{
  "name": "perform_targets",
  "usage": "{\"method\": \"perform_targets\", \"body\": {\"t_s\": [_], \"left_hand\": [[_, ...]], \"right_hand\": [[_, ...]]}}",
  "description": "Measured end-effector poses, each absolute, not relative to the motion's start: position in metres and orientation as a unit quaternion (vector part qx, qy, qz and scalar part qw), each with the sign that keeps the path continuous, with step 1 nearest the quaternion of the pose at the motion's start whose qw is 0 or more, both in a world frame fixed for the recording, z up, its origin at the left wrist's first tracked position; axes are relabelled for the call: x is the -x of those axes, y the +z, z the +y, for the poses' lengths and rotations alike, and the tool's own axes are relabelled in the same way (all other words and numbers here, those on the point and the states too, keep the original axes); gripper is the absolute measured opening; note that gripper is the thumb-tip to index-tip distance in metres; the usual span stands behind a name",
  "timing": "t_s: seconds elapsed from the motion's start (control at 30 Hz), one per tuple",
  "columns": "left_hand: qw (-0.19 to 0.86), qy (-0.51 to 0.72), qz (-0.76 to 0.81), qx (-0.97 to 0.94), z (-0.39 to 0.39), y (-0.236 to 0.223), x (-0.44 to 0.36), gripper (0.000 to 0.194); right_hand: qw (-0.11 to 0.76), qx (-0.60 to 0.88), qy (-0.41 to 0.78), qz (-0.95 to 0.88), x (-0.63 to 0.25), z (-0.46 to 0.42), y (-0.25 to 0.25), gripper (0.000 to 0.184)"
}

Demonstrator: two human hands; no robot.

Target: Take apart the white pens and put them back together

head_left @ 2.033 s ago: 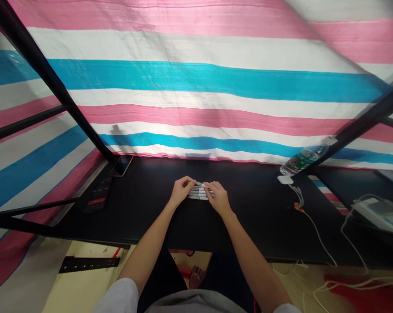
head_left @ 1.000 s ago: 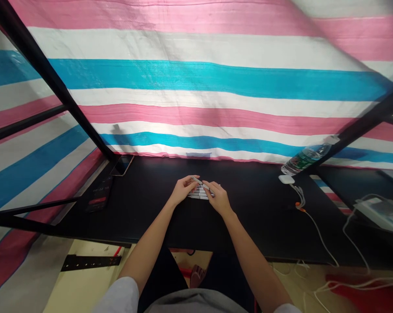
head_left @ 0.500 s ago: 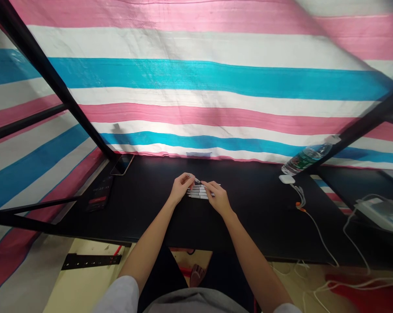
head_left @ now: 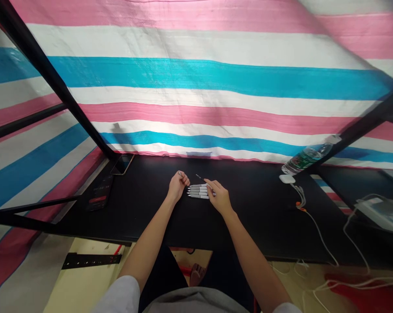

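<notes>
Row of white pens (head_left: 198,191) lying flat on a black desk (head_left: 264,217), long axes running left to right, between both hands. Right hand (head_left: 220,199) nearest, fingers (head_left: 211,186) touching the row's right end and a slanted pen (head_left: 203,180), grip impossible to tell; left hand (head_left: 178,187) just beside the tips, fingers curled, apparently empty.

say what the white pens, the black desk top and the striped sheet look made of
The white pens look like glossy moulded plastic, going by the smooth shine along their barrels. The desk top seems matte black laminate or painted board, with only a soft sheen. The striped sheet looks like woven plastic tarpaulin, given its fine weave, creases and slight gloss.
</notes>
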State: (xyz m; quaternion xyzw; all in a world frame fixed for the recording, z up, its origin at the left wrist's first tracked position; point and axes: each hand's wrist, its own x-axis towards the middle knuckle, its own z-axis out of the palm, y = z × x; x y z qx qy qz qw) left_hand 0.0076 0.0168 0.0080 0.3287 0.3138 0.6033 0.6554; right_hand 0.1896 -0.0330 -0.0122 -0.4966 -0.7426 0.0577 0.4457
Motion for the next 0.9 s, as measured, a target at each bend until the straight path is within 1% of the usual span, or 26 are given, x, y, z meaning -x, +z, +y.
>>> {"method": "perform_targets", "body": {"t_s": [0.13,0.23,0.37,0.57,0.7,0.9], "left_hand": [[0.679,0.526,0.32,-0.4,0.01,0.006,-0.012,0.018],[0.663,0.494,0.314,-0.466,0.008,0.0,-0.013,0.035],[0.638,0.48,0.326,-0.506,0.008,-0.005,-0.014,0.034],[0.589,0.468,0.36,-0.552,0.003,0.002,-0.015,0.03],[0.579,0.494,0.368,-0.534,0.007,-0.001,-0.015,0.029],[0.593,0.62,0.336,-0.389,0.019,0.002,-0.008,0.032]], "right_hand": [[0.439,0.493,0.071,-0.747,-0.189,-0.033,-0.013,0.035],[0.436,0.484,0.082,-0.755,-0.188,-0.032,-0.015,0.036],[0.437,0.469,0.093,-0.762,-0.188,-0.032,-0.016,0.036],[0.441,0.462,0.096,-0.764,-0.186,-0.032,-0.017,0.035],[0.459,0.468,0.119,-0.746,-0.186,-0.031,-0.017,0.034],[0.531,0.521,0.136,-0.654,-0.194,-0.028,-0.013,0.023]]}}
